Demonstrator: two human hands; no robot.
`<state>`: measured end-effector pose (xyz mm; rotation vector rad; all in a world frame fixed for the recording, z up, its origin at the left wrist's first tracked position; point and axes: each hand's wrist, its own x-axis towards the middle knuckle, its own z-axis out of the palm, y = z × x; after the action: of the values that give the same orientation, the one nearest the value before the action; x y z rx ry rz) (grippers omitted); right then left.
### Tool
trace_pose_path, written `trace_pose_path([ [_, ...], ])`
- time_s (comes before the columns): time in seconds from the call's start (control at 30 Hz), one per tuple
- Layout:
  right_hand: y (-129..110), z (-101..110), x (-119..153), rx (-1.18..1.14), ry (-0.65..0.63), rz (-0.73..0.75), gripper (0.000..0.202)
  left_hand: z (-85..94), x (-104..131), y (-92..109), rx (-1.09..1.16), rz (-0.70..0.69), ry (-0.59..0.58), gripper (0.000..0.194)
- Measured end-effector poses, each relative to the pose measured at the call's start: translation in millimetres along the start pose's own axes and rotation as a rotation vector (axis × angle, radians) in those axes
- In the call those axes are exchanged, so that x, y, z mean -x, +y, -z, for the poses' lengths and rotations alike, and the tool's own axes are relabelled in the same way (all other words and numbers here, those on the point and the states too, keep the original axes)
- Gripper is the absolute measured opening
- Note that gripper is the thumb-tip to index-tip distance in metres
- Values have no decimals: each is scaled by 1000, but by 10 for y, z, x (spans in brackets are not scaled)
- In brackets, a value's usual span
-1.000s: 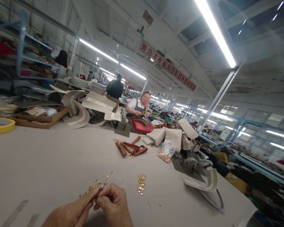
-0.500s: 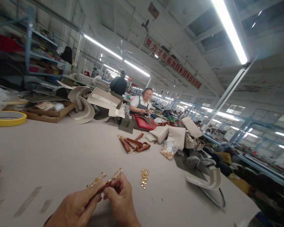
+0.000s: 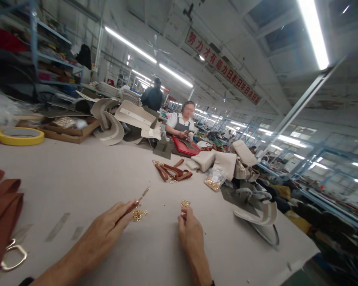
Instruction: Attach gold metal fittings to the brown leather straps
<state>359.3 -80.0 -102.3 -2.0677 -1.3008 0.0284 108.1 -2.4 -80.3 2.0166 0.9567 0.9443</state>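
Observation:
My left hand [image 3: 112, 222] is closed on a brown strap end, from which gold metal hardware [image 3: 143, 194] sticks out past the fingertips. Just beneath those fingers lies a small pile of gold pieces [image 3: 137, 215]. My right hand [image 3: 191, 228] has its fingers bent together at the near edge of a second gold pile [image 3: 185, 203]; whatever its fingertips hold is too small to make out. Farther back on the table [image 3: 131, 171] lie finished-looking brown straps [image 3: 173, 173] with gold clasps.
More brown straps [image 3: 3, 214] with a gold ring lie at left, below yellow tape [image 3: 20, 136]. A cardboard tray [image 3: 68, 133] and curved beige pieces [image 3: 109, 129] stand behind. Bagged gold parts [image 3: 213, 182] and beige bags [image 3: 225, 163] are at right. A person [image 3: 180, 123] works across the table.
My hands have parted. The right hand let go of the strap piece and moved right to the gold pile, while the left kept hold. The view shifted, showing more brown straps at left.

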Motion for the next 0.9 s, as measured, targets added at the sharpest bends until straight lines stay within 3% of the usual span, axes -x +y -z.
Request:
trace_pose_path([
  [0.17,223,18,-12,507,3,11,25,45,6,57,38,31,1,44],
  [0.33,174,-57,-30,613,6,35,33,68,7,122,47,41,-69,37],
  [0.7,308,-49,-88,47,34,0,16,36,-5,97,382,238,-167,36],
  [0.8,128,-32,-53,-188,7,51,9,46,5,137,401,218,-140,32],
  [0.9,-237,-5,48,-443,-49,162,9,45,21,176,370,230,-135,26],
])
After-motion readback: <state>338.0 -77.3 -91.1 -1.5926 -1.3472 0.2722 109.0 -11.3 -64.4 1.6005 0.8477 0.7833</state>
